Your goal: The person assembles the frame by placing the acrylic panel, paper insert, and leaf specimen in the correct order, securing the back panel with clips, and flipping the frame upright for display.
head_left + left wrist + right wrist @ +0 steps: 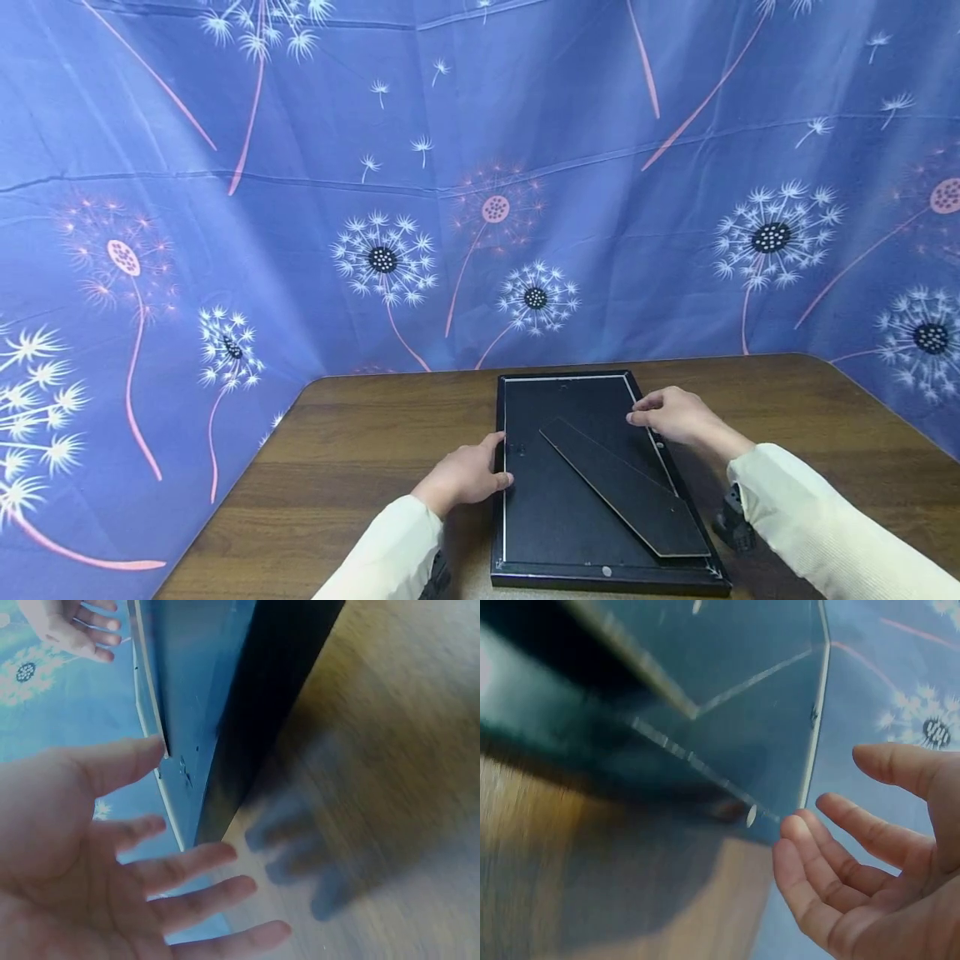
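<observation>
A black picture frame (555,508) lies on the wooden table with its backing upward. Its easel stand (630,500) slants across the back, the wide end toward the lower right corner. At the frame's left edge is my left hand (465,473), thumb and fingers spread apart; the left wrist view shows the palm with nothing in it. My right hand (678,414) hovers over the upper right edge with fingers loosely bent. In the right wrist view, its thumb stands apart from the fingers (832,862), and they hold nothing.
The brown wooden table (360,467) reaches to a blue cloth (630,217) printed with dandelions, hung behind and at the sides. A dark wrist device (735,521) sits under the right sleeve. Small metal fasteners (607,572) dot the picture frame's border.
</observation>
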`<action>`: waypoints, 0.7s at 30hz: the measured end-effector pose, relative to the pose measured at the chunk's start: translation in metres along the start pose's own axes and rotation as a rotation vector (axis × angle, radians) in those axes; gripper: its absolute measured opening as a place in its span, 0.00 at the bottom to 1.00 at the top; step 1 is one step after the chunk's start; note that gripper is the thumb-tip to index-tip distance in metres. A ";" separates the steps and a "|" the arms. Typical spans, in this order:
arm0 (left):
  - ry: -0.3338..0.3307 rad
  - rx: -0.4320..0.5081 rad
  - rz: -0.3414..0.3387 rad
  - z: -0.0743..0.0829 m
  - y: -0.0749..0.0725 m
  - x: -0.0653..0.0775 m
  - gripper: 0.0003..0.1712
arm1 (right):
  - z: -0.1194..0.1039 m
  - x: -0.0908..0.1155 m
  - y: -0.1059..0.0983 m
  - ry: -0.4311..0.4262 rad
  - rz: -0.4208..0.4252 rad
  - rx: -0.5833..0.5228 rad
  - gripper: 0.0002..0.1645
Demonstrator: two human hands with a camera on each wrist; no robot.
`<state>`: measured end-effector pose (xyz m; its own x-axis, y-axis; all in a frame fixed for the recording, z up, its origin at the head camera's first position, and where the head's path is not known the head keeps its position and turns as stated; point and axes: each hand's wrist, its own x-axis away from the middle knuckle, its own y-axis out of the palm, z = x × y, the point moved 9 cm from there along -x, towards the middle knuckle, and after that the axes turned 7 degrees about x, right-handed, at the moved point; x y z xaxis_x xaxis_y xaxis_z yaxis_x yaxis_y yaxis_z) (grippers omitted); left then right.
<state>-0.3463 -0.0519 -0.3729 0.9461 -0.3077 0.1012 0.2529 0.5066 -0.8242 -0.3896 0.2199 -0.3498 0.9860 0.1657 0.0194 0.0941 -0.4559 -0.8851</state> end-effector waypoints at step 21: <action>-0.157 0.272 0.157 -0.014 -0.002 -0.031 0.36 | 0.044 -0.016 0.022 0.162 -0.113 -0.204 0.52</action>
<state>-0.3784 -0.0542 -0.3822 0.9919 -0.0925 0.0867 0.1267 0.7405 -0.6600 -0.4089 0.2453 -0.3903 0.9752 0.0912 0.2017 0.2147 -0.6118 -0.7613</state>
